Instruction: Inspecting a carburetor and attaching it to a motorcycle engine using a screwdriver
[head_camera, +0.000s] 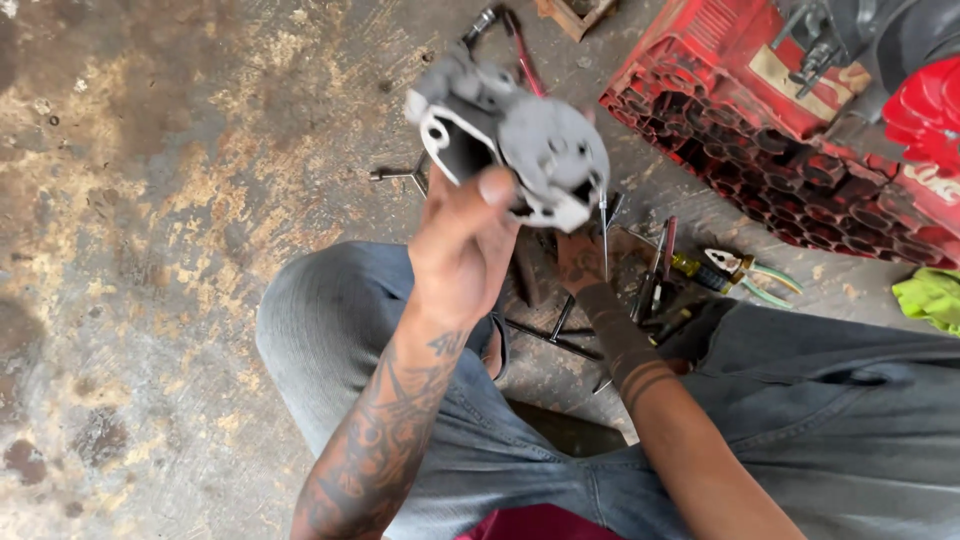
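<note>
Grey cast-metal engine part (510, 140), round-faced, is raised over the stained concrete floor (150, 250), gripped in the left hand (460, 240). Lower down, the right hand (582, 258) pinches a thin screwdriver (604, 225). Inspection seems underway; aligning the tip would need steadiness.

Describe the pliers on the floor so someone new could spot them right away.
Start at the red crate at upper right. Just below its lower edge, on the concrete floor beside the right hand, lie the pliers. Unlike the dark tools nearby, they have pale green handles.
</note>
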